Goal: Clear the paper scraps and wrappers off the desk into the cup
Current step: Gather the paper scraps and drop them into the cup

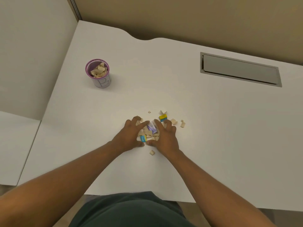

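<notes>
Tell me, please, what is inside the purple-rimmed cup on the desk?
The cup holds beige paper scraps, piled nearly to its rim. No coloured wrapper shows on top. Whatever lies beneath the top scraps, and the bottom of the cup, is covered and cannot be seen.

Scraps (148, 133) between the left hand (129, 136) and right hand (164, 138) are partly hidden by fingers. Wrapper (152, 127) print is illegible. Both forearms run past the lower edge.

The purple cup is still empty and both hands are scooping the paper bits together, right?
Not quite. In the head view the purple cup already holds paper scraps. The rest is right: the left hand and right hand are scooping the paper bits together.
</notes>
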The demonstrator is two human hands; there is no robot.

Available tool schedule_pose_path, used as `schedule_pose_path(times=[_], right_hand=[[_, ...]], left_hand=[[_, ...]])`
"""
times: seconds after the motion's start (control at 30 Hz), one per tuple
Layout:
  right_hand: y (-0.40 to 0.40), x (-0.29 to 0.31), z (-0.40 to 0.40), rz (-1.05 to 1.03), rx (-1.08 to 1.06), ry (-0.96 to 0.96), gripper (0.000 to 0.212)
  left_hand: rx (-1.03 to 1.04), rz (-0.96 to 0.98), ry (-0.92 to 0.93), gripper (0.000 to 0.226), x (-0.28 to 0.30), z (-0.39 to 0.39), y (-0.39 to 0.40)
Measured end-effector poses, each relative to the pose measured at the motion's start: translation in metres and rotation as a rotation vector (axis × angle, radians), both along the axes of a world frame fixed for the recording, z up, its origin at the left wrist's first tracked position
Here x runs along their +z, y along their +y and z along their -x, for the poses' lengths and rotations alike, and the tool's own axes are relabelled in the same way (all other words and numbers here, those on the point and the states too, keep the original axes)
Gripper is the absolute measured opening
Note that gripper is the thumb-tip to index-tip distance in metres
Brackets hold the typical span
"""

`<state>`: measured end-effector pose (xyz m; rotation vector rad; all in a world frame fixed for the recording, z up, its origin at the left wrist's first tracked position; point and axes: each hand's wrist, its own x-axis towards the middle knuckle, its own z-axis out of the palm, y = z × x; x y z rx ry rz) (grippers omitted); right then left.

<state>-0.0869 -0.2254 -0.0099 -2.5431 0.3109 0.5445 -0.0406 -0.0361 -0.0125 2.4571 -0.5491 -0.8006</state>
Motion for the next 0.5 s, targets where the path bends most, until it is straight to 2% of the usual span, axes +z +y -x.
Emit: schedule_pose_path(times=[0.17,0.23,0.3,0.37,0.5], right_hand=[[0.008,0.0,-0.003,-0.043,0.036,-0.067,0.057],[0.01,0.0,-0.005,-0.06,0.031,-0.116,0.039],[0.008,0.001,-0.006,-0.075,-0.011,-0.15,0.03],[0.005,0.003,-0.006,-0.111,-0.096,-0.153,0.023],[-0.003,0.007,-0.008,-0.229,-0.319,-0.135,0.019]], left_hand=[[0.023,0.046,-0.074,0.062,0.004,0.008,-0.014],[0.064,0.058,-0.087,0.053,0.003,0.009,-0.019],[0.146,0.098,-0.065,0.045,0.002,0.01,-0.02],[0.261,0.161,-0.031,0.044,-0.001,0.01,-0.016],[0.468,0.232,0.006,0.056,-0.005,0.007,-0.006]])
